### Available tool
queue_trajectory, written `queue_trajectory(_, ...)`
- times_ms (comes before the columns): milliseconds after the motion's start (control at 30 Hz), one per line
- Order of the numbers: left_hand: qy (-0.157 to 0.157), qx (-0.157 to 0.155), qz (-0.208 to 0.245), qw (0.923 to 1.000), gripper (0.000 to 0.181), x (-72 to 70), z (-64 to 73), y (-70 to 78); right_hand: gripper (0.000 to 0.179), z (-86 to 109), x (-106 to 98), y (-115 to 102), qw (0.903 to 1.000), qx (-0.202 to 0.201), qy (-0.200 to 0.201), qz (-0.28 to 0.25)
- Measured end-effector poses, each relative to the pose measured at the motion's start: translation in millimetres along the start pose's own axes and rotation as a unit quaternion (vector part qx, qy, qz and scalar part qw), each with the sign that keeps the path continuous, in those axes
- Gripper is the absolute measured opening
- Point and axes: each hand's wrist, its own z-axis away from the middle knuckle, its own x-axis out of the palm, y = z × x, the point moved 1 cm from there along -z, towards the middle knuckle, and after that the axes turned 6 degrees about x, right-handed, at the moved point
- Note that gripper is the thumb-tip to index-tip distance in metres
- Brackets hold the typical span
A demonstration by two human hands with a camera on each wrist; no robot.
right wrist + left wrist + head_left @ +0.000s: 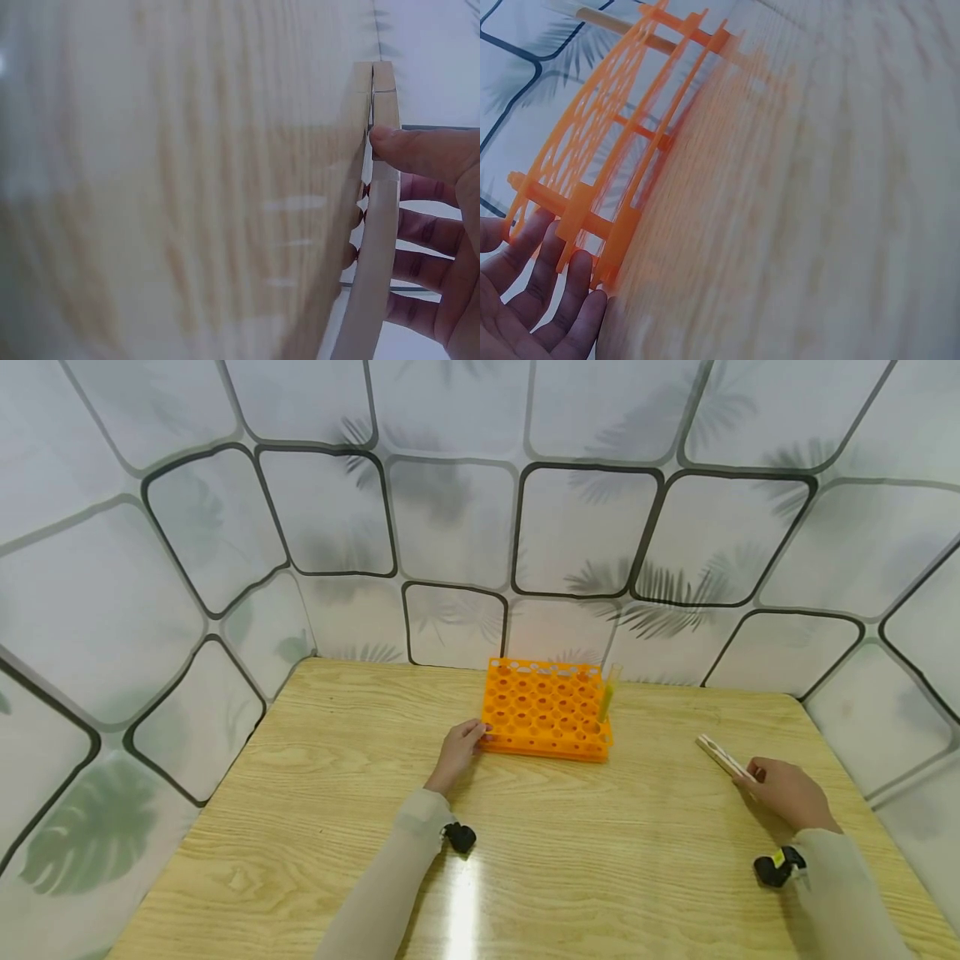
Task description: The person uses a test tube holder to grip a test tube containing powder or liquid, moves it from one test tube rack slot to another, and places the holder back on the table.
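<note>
An orange test tube rack (545, 706) stands on the table, its upper face full of round holes. One test tube (608, 693) with yellow-green liquid leans in the rack's right end. My left hand (459, 748) holds the rack's left end near its front corner. In the left wrist view, the fingertips (579, 264) lie against the rack's end posts, the thumb partly cut off by the frame edge. Off to the right, my right hand (791, 793) pinches the near end of a wooden test tube clamp (723, 756). The right wrist view shows the thumb on the clamp (376, 217), fingers on its far side.
Both items are on a light wood-grain table (600, 860). A patterned curtain (457, 527) rises right behind the table's back edge and along both sides. Black wrist cameras (461, 837) are strapped over the sleeves.
</note>
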Motion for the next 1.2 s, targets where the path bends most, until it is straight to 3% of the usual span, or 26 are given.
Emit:
queue_trajectory(333,0.006,-0.001,-0.006,1.0000,0.033,1.2,0.3,0.4,0.030,-3.4,2,3,1.0000,-0.002,0.003,-0.002)
queue_trajectory(667,-0.007,0.003,-0.002,1.0000,0.035,-1.3,-2.9,-1.6,0.029,-4.8,1,4,1.0000,0.001,-0.007,-0.002)
queue_trajectory(867,-0.017,0.002,-0.006,0.9998,0.035,-3.0,17.1,32.7,0.038,-4.2,-3,2,0.9998,0.009,-0.014,0.005)
queue_trajectory(933,-0.016,0.003,-0.005,0.9999,0.035,-3.0,20.6,38.2,0.040,-4.6,-5,2,0.9998,0.010,-0.015,0.009)
queue_trajectory(1033,-0.017,0.009,-0.008,0.9998,0.035,-2.8,18.2,34.5,0.043,-4.6,-7,1,0.9998,0.008,-0.015,0.010)
queue_trajectory(1200,-0.011,0.010,0.008,0.9999,0.035,-2.1,4.9,11.2,0.047,-3.3,-10,-2,0.9998,0.004,-0.019,0.006)
